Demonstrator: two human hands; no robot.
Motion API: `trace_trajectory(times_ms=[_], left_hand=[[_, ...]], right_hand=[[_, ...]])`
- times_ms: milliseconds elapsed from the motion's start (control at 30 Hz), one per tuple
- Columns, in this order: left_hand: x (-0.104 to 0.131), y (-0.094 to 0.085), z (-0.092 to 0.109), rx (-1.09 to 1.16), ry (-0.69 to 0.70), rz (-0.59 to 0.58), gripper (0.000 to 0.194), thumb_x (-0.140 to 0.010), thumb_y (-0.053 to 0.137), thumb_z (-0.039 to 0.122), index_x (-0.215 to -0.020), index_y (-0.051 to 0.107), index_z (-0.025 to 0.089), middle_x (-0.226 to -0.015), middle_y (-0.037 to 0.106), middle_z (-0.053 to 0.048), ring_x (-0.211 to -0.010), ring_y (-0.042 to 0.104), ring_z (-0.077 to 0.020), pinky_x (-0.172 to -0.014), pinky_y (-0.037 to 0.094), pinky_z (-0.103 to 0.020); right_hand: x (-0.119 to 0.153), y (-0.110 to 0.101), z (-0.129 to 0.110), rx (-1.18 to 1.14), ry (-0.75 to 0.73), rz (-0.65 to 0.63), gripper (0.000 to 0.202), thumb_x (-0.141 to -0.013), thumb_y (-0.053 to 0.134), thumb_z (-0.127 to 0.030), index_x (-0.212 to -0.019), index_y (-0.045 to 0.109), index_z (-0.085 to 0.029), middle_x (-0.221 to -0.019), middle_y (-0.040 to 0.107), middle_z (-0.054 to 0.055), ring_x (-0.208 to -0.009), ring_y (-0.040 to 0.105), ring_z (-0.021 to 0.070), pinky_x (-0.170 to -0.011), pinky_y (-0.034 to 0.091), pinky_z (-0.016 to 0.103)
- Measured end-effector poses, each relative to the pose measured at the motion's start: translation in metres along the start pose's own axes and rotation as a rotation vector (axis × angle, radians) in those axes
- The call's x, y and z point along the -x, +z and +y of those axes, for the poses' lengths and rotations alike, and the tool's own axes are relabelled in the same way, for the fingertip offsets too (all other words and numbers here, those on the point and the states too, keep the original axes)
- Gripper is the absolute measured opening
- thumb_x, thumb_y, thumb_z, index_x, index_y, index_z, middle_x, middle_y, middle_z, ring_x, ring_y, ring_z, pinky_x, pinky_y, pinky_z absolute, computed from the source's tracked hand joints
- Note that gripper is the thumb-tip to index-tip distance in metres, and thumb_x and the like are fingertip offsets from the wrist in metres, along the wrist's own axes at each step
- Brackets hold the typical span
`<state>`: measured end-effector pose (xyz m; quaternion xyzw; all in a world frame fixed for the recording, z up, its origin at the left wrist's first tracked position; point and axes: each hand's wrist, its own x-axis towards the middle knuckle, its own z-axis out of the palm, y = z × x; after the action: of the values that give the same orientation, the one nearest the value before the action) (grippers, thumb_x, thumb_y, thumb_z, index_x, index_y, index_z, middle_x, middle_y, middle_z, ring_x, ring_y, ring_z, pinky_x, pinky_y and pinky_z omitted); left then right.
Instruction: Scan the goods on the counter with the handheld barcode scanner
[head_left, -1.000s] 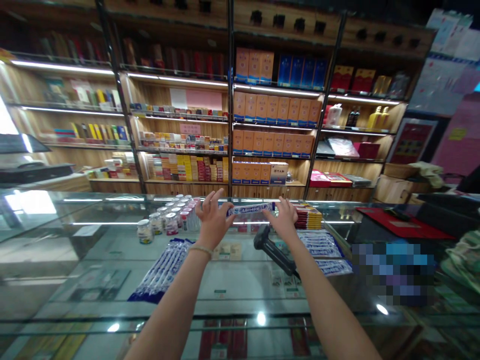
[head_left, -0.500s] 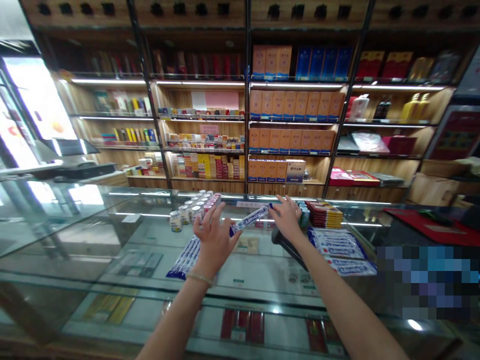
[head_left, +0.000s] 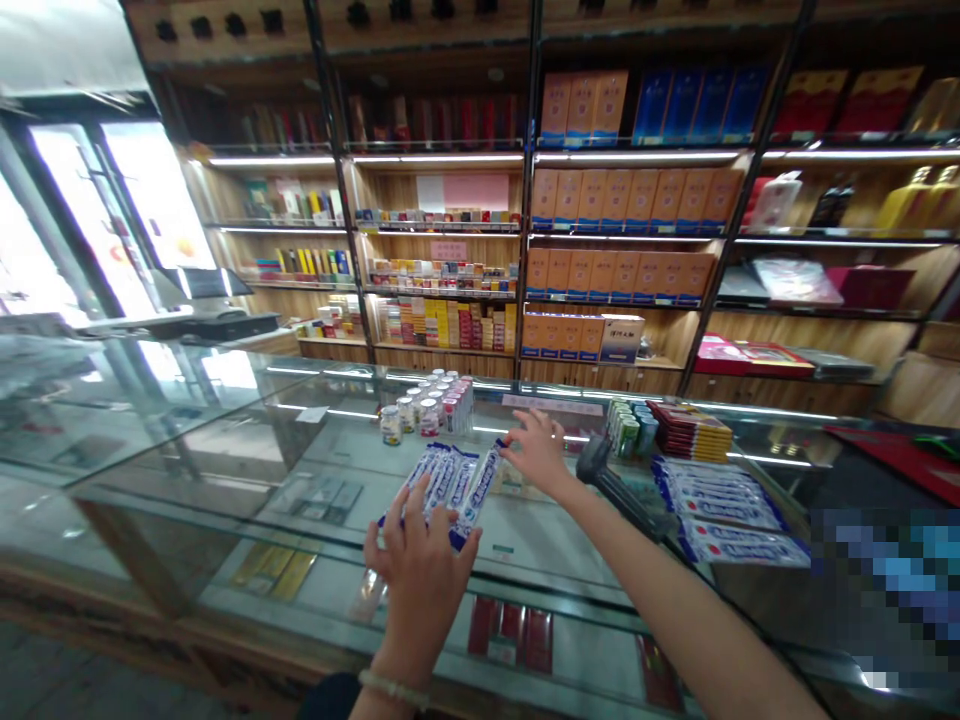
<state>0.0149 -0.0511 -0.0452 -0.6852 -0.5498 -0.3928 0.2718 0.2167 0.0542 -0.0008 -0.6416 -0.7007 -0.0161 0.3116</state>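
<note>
A long, slim blue-and-white candy packet (head_left: pixel 481 487) slants between my hands, at the right end of a row of matching packets (head_left: pixel 439 470) on the glass counter. My right hand (head_left: pixel 538 450) pinches its far end between thumb and fingers. My left hand (head_left: pixel 424 560), with a bracelet at the wrist, has its thumb and index finger at the near end of the packet. Its other fingers extend over the row and hide part of it. Whether the held packet touches the glass, I cannot tell.
Small white-capped jars (head_left: pixel 429 415) stand behind the row. To the right are a black handheld scanner (head_left: pixel 600 470), green cans (head_left: pixel 626 425), stacked red-and-yellow boxes (head_left: pixel 694 432) and more blue-and-white packets (head_left: pixel 724 500). Shelves of boxed goods (head_left: pixel 630 200) line the wall behind the glass counter (head_left: pixel 337 440).
The packet has come down and turned from a slant across the counter to nearly alongside the row. My left hand has moved nearer to me, and the view has shifted left.
</note>
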Motion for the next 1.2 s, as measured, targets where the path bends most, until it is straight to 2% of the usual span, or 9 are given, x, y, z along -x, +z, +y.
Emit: trace_trajectory(times_ms=[133, 367, 733, 800, 967, 1200], left_hand=[[0.004, -0.005, -0.004, -0.017, -0.076, -0.101, 0.018, -0.085, 0.069, 0.038, -0.091, 0.069, 0.021, -0.145, 0.057, -0.016, -0.137, 0.042, -0.0399, -0.114, 0.02, -0.067], [0.001, -0.009, -0.006, -0.042, -0.112, -0.171, 0.017, -0.083, 0.071, 0.037, -0.088, 0.071, 0.021, -0.144, 0.058, -0.015, -0.139, 0.04, -0.0407, -0.112, 0.024, -0.069], [-0.001, -0.008, -0.004, -0.087, -0.106, -0.159, 0.016, -0.085, 0.066, 0.036, -0.088, 0.067, 0.02, -0.146, 0.056, -0.018, -0.139, 0.041, -0.0401, -0.111, 0.027, -0.067], [-0.001, -0.007, -0.004, -0.087, -0.113, -0.163, 0.018, -0.085, 0.065, 0.036, -0.093, 0.067, 0.02, -0.146, 0.056, -0.018, -0.139, 0.041, -0.0399, -0.111, 0.027, -0.066], [-0.001, -0.006, -0.006, -0.065, -0.113, -0.187, 0.035, -0.087, 0.064, 0.035, -0.118, 0.068, 0.021, -0.149, 0.052, -0.018, -0.14, 0.039, -0.0406, -0.11, 0.028, -0.067], [0.0, -0.007, -0.007, -0.064, -0.107, -0.197, 0.037, -0.088, 0.064, 0.037, -0.123, 0.069, 0.024, -0.15, 0.052, -0.017, -0.14, 0.039, -0.0401, -0.112, 0.026, -0.068]], right_hand=[[-0.008, 0.013, -0.013, 0.034, -0.026, -0.098, 0.013, -0.09, 0.069, -0.038, -0.098, 0.078, -0.032, -0.154, 0.052, 0.002, -0.148, 0.029, 0.0293, -0.117, 0.017, 0.057], [-0.021, 0.03, -0.026, 0.075, -0.038, -0.162, 0.016, -0.091, 0.067, -0.036, -0.103, 0.078, -0.032, -0.153, 0.053, 0.004, -0.148, 0.031, 0.0311, -0.116, 0.019, 0.059], [-0.011, 0.053, -0.024, 0.04, -0.016, -0.143, 0.018, -0.093, 0.067, -0.039, -0.107, 0.076, -0.035, -0.153, 0.053, 0.002, -0.149, 0.031, 0.0307, -0.117, 0.019, 0.059], [-0.01, 0.058, -0.024, 0.033, -0.02, -0.123, 0.019, -0.094, 0.066, -0.038, -0.11, 0.075, -0.035, -0.152, 0.053, 0.002, -0.149, 0.032, 0.03, -0.117, 0.019, 0.058], [-0.008, 0.063, -0.022, 0.028, -0.036, -0.09, 0.022, -0.095, 0.063, -0.037, -0.115, 0.073, -0.037, -0.15, 0.055, 0.002, -0.147, 0.034, 0.0284, -0.118, 0.019, 0.055], [-0.006, 0.063, -0.022, 0.039, -0.028, -0.102, 0.027, -0.099, 0.056, -0.039, -0.121, 0.071, -0.038, -0.151, 0.055, 0.001, -0.148, 0.034, 0.0275, -0.118, 0.019, 0.054]])
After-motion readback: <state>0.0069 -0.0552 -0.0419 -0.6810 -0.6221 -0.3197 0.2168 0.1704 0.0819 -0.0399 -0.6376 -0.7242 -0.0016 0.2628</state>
